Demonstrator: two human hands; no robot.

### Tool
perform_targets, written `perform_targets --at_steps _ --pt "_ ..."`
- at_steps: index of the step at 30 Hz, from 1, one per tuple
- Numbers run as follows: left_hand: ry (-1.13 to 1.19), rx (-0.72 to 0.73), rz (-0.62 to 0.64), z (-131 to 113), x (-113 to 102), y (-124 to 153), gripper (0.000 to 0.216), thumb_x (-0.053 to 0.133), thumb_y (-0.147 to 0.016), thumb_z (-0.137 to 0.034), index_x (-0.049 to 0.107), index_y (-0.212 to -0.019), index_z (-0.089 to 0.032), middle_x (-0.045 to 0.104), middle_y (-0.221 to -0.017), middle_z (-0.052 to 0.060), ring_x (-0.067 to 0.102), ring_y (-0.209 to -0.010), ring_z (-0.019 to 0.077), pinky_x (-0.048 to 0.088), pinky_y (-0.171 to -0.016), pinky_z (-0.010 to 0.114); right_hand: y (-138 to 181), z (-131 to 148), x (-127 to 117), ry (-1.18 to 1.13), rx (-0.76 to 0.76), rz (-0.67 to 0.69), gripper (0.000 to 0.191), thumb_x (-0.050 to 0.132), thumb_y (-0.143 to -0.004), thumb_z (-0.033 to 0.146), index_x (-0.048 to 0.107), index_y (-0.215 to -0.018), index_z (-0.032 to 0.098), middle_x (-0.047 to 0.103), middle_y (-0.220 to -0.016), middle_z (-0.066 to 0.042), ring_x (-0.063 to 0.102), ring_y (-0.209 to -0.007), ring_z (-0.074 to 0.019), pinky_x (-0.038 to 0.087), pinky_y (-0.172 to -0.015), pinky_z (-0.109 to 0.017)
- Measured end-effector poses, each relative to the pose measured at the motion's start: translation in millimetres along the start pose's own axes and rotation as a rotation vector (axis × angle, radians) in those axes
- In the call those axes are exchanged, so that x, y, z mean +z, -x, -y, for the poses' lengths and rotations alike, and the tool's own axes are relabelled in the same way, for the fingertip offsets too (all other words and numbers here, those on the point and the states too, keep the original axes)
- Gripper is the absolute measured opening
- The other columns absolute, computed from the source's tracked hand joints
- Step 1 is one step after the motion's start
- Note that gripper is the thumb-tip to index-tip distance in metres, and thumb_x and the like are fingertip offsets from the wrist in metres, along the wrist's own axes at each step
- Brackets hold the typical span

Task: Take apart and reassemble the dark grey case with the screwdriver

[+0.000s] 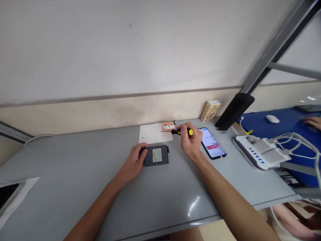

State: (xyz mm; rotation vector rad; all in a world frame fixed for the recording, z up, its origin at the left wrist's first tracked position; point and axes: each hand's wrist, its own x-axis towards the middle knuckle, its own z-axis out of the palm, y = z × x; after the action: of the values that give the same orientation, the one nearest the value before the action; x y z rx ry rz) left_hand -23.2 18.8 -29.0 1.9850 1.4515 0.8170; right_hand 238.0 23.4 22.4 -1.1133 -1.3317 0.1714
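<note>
The dark grey box (156, 155), flat and rectangular with a pale label on its top face, lies on the grey table (75, 180), just in front of a white sheet of paper (153, 134). The left hand (134, 163) rests against the box's left end, fingers curled around that edge and touching it. The right hand (191, 139) is to the right of the box and slightly behind it, closed around a screwdriver (181, 132) with a black and yellow handle; the thin shaft points left over the paper, its tip clear of the box. An orange bear-faced case (168, 126) sits behind the box at the paper's far edge. A smartphone (212, 143) with a lit screen lies right of the box, beyond the right hand, and a white power strip (258, 152) farther right. A small carton (210, 110) stands against the wall behind the phone.
</note>
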Motion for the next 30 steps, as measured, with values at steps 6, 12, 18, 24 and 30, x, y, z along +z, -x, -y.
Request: perform_targets --at_steps 6,12,18,24,30 --pt "-0.044 -0.033 0.096 -6.0 -12.4 2.4 0.033 0.044 -0.102 -0.044 0.062 -0.121 -0.023 0.066 -0.126 0.009 0.063 -0.120 0.0260 0.052 -0.105 0.046 -4.3 0.9 2.0 -0.080 0.154 -0.066 0.039 0.050 -0.098 0.045 0.070 -0.075 0.021 0.065 -0.064 -0.001 0.057 -0.059 -0.0144 0.042 -0.060 -0.029" --pt "-0.104 0.103 0.300 -18.6 -33.8 21.4 0.084 0.077 -0.085 -0.048 0.036 -0.158 -0.037 0.040 -0.162 0.007 0.047 -0.145 0.0301 0.044 -0.118 0.046 -6.8 -23.9 21.9 -0.363 0.644 -0.127 0.038 0.053 -0.091 0.046 0.067 -0.068 0.019 0.061 -0.064 0.000 0.052 -0.056 -0.0126 0.040 -0.055 -0.028" --pt "-0.087 0.113 0.229 -14.3 -33.0 22.6 0.065 0.078 -0.085 -0.042 0.054 -0.145 -0.037 0.052 -0.151 0.005 0.052 -0.138 0.0288 0.044 -0.119 0.049 -11.0 -29.8 23.7 -0.447 0.804 -0.179 0.035 0.057 -0.086 0.048 0.066 -0.068 0.020 0.059 -0.059 0.001 0.048 -0.049 -0.0112 0.034 -0.049 -0.027" --pt "-0.039 0.122 0.244 -15.9 -39.8 6.4 0.032 0.058 -0.099 -0.046 0.071 -0.124 -0.031 0.067 -0.124 0.006 0.063 -0.118 0.0239 0.053 -0.105 0.043 -13.8 -22.9 22.0 -0.584 0.878 -0.180 0.030 0.061 -0.083 0.047 0.065 -0.070 0.019 0.055 -0.055 0.003 0.043 -0.046 -0.0087 0.027 -0.045 -0.025" --pt "0.006 0.129 0.213 -18.5 -30.6 -5.1 0.044 0.039 -0.107 -0.047 0.073 -0.096 -0.023 0.072 -0.100 0.004 0.064 -0.107 0.0222 0.053 -0.098 0.038 -8.0 -15.4 26.2 -0.644 0.889 -0.075 0.032 0.063 -0.082 0.048 0.065 -0.069 0.018 0.062 -0.064 0.002 0.044 -0.048 -0.0069 0.030 -0.045 -0.023"
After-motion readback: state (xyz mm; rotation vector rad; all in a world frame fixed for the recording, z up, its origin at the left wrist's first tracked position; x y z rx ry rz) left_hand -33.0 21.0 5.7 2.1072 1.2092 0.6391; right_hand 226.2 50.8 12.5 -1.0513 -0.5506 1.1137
